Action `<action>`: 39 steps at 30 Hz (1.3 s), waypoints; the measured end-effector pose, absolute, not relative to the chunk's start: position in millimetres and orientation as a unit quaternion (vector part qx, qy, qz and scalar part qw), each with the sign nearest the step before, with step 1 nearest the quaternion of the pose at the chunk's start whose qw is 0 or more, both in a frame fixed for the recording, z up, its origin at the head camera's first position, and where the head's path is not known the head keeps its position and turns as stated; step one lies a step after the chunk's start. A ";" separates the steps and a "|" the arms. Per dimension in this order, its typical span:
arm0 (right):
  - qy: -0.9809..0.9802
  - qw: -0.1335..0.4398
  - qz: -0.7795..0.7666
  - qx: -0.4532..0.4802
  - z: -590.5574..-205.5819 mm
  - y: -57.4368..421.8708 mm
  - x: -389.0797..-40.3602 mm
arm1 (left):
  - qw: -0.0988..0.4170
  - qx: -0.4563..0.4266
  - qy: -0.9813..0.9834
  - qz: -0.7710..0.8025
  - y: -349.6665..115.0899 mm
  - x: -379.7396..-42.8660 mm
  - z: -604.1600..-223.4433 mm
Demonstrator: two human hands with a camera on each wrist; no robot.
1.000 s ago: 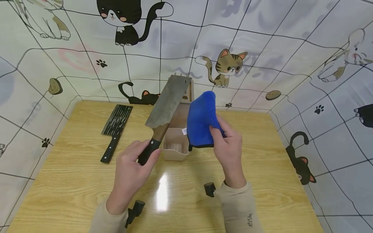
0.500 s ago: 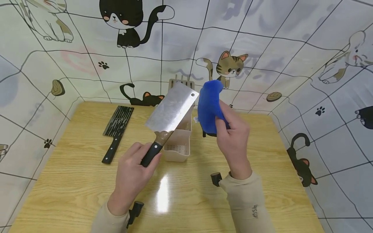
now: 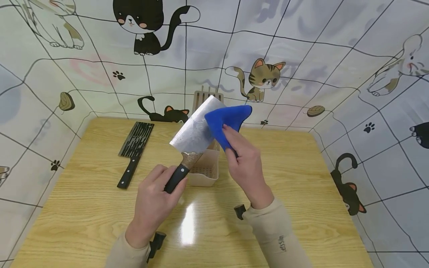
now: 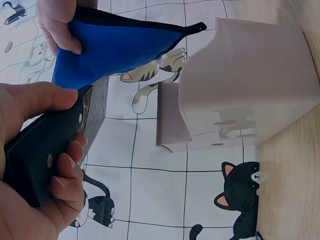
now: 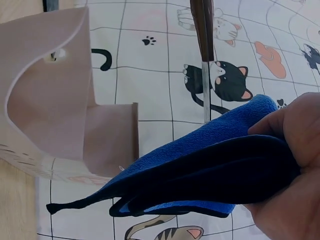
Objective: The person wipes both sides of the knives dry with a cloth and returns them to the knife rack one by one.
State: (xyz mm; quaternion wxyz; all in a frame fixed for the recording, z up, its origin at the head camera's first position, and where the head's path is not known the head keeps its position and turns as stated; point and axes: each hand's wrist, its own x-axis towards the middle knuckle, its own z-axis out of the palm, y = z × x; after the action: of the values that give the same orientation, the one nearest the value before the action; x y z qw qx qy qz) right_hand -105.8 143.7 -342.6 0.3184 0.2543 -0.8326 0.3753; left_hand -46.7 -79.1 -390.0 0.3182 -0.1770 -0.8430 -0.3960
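My left hand (image 3: 155, 203) grips the black riveted handle of a cleaver (image 3: 192, 136), its broad steel blade raised and tilted up to the right. With my right hand (image 3: 246, 165) I pinch a folded blue cloth (image 3: 222, 123), which overlaps the right part of the blade in the head view. From the right wrist, the blue cloth (image 5: 200, 140) shows its black edging and a hanging loop, and it covers the tip end of the blade (image 5: 206, 90). In the left wrist view the cloth (image 4: 110, 50) lies just beyond the handle (image 4: 47, 150).
A beige plastic holder (image 3: 204, 178) with a slotted back stands on the wooden table (image 3: 100, 223) behind the cleaver. To the left lies a second cleaver (image 3: 134, 152) with a black-patterned blade. Cat-printed sheeting (image 3: 301, 74) surrounds the table on the back and sides.
The cloth first moved up and right, off the blade, then came back left and down over it. The cleaver's blade turned so its face shows brighter; the left hand shifted slightly right.
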 end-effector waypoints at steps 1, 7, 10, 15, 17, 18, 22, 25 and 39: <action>-0.834 0.315 0.371 0.260 -343.2 142.3 -105.0 | 0.320 -0.175 -0.841 -0.398 -79.3 -47.1 -390.5; -0.846 0.300 0.347 0.271 -346.1 137.9 -103.1 | 0.323 -0.165 -0.838 -0.407 -80.3 -50.2 -392.9; -0.855 0.295 0.332 0.269 -346.6 138.8 -104.5 | 0.318 -0.170 -0.837 -0.413 -80.5 -51.2 -394.3; -0.873 0.277 0.306 0.259 -344.9 141.2 -107.9 | 0.307 -0.178 -0.838 -0.415 -80.6 -51.8 -395.8; -0.879 0.270 0.300 0.255 -344.9 141.1 -108.3 | 0.304 -0.179 -0.838 -0.416 -80.7 -51.8 -395.8; -0.881 0.266 0.297 0.255 -345.3 140.6 -108.0 | 0.306 -0.181 -0.836 -0.418 -80.6 -52.0 -396.0; -0.884 0.260 0.281 0.266 -347.4 135.6 -102.9 | 0.315 -0.185 -0.828 -0.425 -80.2 -52.4 -396.6; -0.884 0.260 0.264 0.286 -349.0 130.2 -97.2 | 0.320 -0.183 -0.821 -0.435 -80.5 -52.8 -397.2; -0.892 0.287 0.219 0.270 -343.9 136.7 -114.3 | 0.300 -0.161 -0.813 -0.473 -83.2 -52.0 -395.3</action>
State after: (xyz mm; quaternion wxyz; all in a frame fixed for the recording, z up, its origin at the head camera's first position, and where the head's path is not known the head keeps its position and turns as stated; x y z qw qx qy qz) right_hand -114.3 136.7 -343.9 0.2874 0.2705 -0.8925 0.2185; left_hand -52.0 -83.2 -395.3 0.2996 -0.1610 -0.8126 -0.4733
